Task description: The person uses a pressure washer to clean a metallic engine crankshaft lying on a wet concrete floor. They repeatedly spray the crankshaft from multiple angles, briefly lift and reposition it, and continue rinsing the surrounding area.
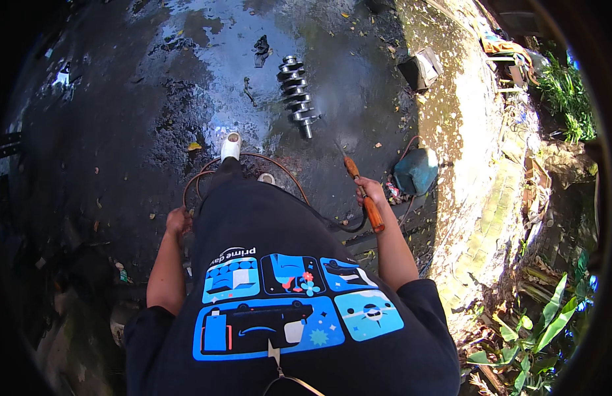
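White lettering [238,253] and blue panels [370,315] mark my black shirt [292,241]. A sunlit strip [487,211] edges the right. Far ahead, the crankshaft [296,92] lies on dark wet ground [121,125]. My right hand [370,189] grips an orange-handled wand [374,216]; my left hand [178,222] is closed on a brown hose [256,156].

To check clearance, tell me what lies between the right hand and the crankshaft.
In the head view: the front part of the orange-handled wand, pointing from the right hand toward the crankshaft, then dark ground.
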The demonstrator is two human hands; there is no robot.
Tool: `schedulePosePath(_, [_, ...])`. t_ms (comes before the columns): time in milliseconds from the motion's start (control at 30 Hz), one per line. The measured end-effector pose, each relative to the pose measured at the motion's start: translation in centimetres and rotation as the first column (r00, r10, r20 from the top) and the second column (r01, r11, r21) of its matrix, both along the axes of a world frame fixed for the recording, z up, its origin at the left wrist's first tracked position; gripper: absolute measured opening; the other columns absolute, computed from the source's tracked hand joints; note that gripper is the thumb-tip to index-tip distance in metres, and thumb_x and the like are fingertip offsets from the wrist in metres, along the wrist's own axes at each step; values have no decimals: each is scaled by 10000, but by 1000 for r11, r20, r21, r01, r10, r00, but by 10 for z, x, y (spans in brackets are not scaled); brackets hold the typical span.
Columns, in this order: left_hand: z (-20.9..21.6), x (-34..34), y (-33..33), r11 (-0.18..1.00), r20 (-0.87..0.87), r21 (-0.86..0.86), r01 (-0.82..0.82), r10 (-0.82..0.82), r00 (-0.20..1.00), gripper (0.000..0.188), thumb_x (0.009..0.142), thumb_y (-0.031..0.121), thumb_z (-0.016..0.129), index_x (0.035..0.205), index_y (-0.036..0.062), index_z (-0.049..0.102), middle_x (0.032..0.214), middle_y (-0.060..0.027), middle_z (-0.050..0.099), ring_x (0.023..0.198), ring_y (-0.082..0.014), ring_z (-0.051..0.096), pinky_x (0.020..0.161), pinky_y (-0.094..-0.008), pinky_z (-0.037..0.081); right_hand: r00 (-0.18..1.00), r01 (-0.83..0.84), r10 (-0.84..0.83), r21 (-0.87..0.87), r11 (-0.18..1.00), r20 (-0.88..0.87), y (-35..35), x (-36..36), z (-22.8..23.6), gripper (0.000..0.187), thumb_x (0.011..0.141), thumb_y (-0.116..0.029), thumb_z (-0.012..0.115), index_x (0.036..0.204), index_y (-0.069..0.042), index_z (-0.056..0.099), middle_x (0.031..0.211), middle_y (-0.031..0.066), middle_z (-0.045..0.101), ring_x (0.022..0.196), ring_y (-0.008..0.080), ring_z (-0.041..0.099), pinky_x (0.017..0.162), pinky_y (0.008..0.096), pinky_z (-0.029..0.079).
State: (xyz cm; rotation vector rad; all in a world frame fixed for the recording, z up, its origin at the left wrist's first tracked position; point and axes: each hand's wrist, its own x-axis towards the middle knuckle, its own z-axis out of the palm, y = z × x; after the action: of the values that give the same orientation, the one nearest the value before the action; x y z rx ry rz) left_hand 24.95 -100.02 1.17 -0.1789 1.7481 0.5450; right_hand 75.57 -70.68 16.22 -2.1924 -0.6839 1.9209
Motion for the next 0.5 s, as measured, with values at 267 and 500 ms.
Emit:
schedulePosePath(267, [1,-116,112,991,-132,133,13,4,991,338,884,364,503,1106,110,529,870,-21,601,648,-119,557,561,-317,441,999,-35,36,-25,999,25,30,-49,7,186,825,-165,598,988,-76,583,549,26,474,380,139,425,345,286,320])
schedulePosePath(500, [-3,-169,159,986,-143,165,26,-2,990,322,873,351,519,1089,113,543,873,-12,607,648,-117,554,580,-326,449,1000,-5,5,10,1000,-22,35,-79,6,251,823,-155,607,1056,-72,563,543,31,485,367,139,429,339,282,322])
